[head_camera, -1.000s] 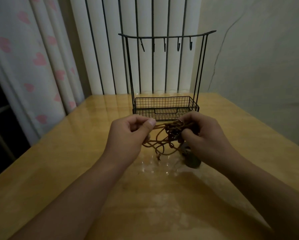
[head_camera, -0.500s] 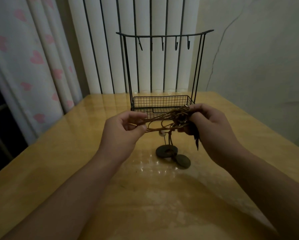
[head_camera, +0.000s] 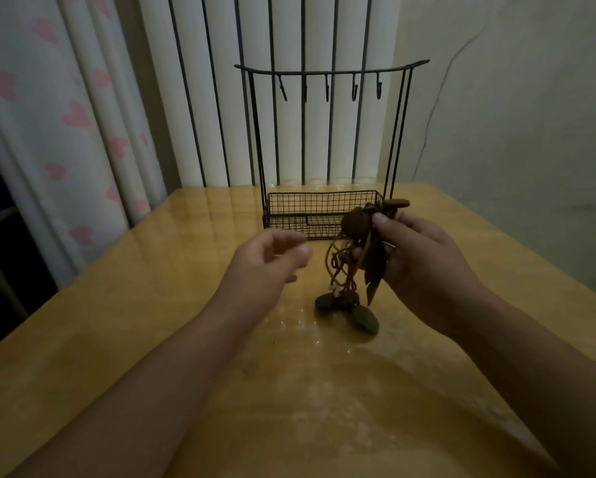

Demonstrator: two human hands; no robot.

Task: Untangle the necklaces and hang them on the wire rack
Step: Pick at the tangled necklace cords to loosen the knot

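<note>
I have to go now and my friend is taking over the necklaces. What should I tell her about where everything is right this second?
Left hand: open, holding nothing, just left of the bundle.
Right hand: grips the tangled bundle of brown cord necklaces near its top, in front of the rack's basket.
Two dark round pendants hang from the bundle and rest on the glossy wooden table.
Black wire rack: stands at the back of the table; all its hooks are bare.
Done: nothing hung yet; the cords are still knotted together.
Left: pull the necklaces apart one by one, then hang each on a hook.
</note>
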